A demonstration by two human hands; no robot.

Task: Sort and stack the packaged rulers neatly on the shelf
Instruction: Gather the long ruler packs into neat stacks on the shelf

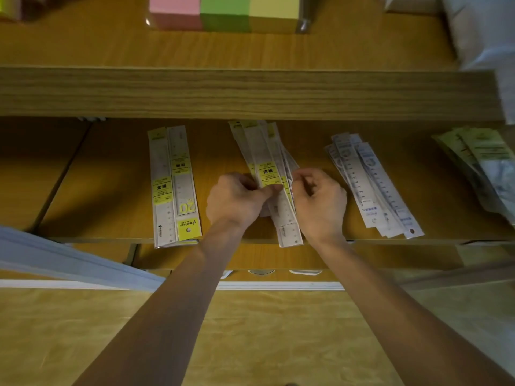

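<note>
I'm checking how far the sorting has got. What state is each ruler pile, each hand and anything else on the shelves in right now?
left hand: pinching the middle pile
right hand: fingers curled at the middle pile's right edge
middle pile: fanned, uneven
left pile: two yellow-labelled stacks side by side, flat, overhanging the shelf edge
blue-labelled pile: splayed
far-right packets: loosely overlapped
coloured blocks: in a row, upper shelf

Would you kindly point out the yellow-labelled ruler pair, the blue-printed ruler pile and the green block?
yellow-labelled ruler pair [174,188], head view, middle labels.
blue-printed ruler pile [373,188], head view, middle.
green block [224,12], head view, front face.
</note>
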